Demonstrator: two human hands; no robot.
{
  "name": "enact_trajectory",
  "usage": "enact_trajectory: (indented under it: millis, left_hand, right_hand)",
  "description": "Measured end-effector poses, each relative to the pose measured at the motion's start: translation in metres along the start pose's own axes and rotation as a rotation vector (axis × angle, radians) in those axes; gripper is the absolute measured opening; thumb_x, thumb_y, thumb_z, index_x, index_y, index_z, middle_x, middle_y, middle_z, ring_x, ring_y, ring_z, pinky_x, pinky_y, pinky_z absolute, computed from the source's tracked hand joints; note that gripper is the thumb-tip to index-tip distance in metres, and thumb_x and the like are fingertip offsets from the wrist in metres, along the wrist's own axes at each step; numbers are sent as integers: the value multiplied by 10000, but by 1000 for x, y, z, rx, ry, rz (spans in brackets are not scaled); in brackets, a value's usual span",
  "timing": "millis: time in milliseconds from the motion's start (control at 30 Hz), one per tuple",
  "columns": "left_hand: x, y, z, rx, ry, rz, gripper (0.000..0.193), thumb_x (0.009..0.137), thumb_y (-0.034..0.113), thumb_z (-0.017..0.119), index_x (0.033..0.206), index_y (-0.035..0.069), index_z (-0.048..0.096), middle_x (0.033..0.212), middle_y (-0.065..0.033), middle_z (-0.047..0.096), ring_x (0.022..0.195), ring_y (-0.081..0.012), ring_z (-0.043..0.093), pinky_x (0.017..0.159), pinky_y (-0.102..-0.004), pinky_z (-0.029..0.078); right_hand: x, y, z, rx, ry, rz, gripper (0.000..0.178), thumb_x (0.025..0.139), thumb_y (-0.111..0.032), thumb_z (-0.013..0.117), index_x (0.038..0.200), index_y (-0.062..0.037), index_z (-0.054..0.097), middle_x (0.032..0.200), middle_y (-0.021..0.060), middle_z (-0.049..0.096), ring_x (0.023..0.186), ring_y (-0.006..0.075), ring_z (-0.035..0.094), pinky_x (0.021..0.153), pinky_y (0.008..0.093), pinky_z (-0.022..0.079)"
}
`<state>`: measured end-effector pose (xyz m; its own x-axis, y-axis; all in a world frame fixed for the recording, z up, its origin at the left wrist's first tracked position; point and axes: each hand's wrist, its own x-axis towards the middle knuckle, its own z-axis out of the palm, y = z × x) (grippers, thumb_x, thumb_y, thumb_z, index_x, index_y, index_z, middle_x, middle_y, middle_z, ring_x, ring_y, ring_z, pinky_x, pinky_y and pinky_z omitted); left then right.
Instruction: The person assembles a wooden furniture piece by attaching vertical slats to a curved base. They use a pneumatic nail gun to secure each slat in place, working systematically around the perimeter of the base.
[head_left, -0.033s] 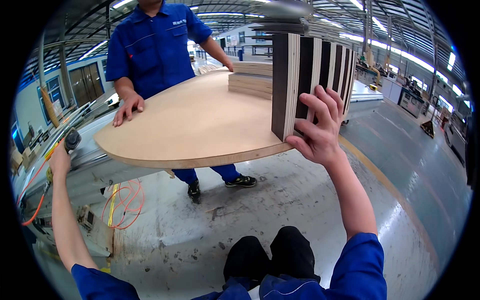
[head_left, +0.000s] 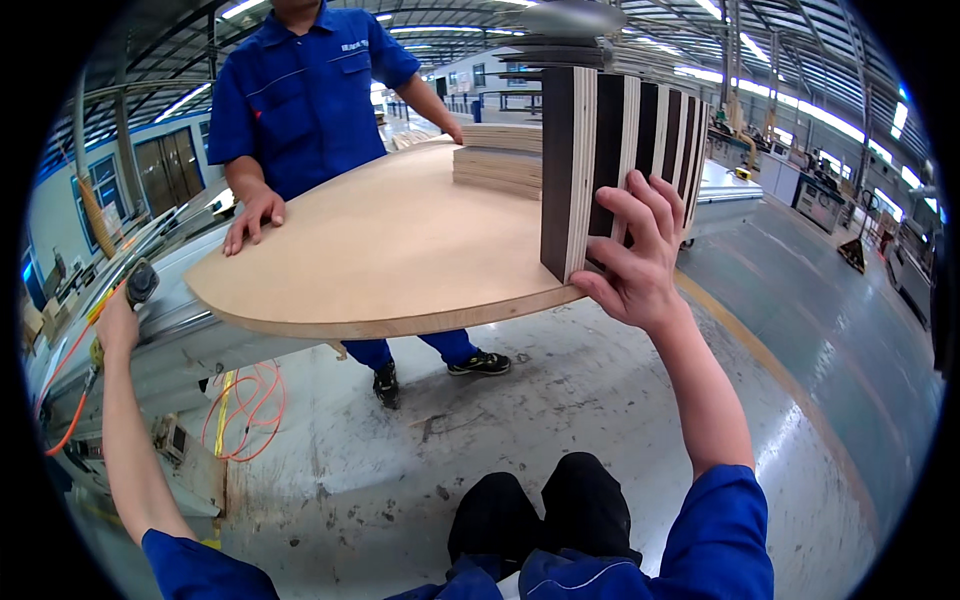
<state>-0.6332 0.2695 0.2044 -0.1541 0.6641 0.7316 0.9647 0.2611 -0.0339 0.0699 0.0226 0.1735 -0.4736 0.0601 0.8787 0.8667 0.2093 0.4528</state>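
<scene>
The person's two hands are working well apart. The left hand (head_left: 118, 324) is wrapping its fingers round a dark-ended hand tool (head_left: 143, 282) out at the left, with an orange hose (head_left: 68, 434) hanging below; the right hand (head_left: 645, 258) is lying against a row of dark-faced panels (head_left: 616, 140), its fingers spreading over them and its thumb bracing low by the front corner. Whether it is squeezing or only pressing is not showing clearly.

Steadying the row well is calling for an even push, the fingers reaching across several panels rather than loading one, so that the bottom edges are sitting flat on the rounded board (head_left: 370, 235). The thumb is lying close to the board's rim, so it is needing room not to get pinched. Holding the tool and its hose clear of the board is probably helping too. A co-worker's hand (head_left: 258, 215) is resting on the board's far left, likely adding steadiness.

The panels are standing upright at the board's right end, their near-black faces alternating with pale, layered plywood edges, so the row is looking striped. The front one is appearing tallest. Just beside them, a low stack (head_left: 497, 172) of pale plywood pieces is lying flat on the board, which is showing a smooth, light tan surface and a curving near edge
</scene>
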Motion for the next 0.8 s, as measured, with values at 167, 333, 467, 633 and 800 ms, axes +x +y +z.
enact_trajectory:
  millis: [167,333,467,633,800]
  left_hand:
    - [12,-2,8,76,-104,-67,385,919,58,612,1300,117,615,1205,-201,701,1153,-394,661,934,-526,525]
    - [45,-26,28,16,-210,28,497,814,137,788,1280,100,618,1254,-180,685,1234,-374,617,1009,-534,481]
    - [57,-16,35,-86,-424,101,628,848,168,775,1436,172,553,1357,-124,651,1311,-330,574,1113,-634,365]
    - [29,1,6,21,-296,-15,654,935,148,664,1547,247,455,1464,-84,592,1371,-304,531,1164,-602,338]
    - [15,34,6,74,-260,-58,567,965,123,546,1513,260,494,1425,-131,603,1386,-310,510,1174,-735,221]
  right_hand:
    - [-2,1,-2,-51,-19,-39,464,837,-572,723,691,-132,715,1311,81,625,1356,365,464,1165,559,264]
    - [-1,0,-3,-21,6,-38,522,818,-630,721,666,-131,721,1290,75,639,1360,365,454,1170,562,249]
    - [-2,2,-3,-40,-17,-28,507,828,-601,724,644,-128,725,1258,80,660,1360,366,452,1171,559,247]
    - [1,-2,4,-30,-2,-23,473,838,-540,733,641,-111,709,1243,84,673,1330,383,485,1143,572,296]
    - [-8,7,-4,-56,21,-56,529,914,-480,666,633,-32,659,1231,168,655,1318,455,473,1128,635,327]
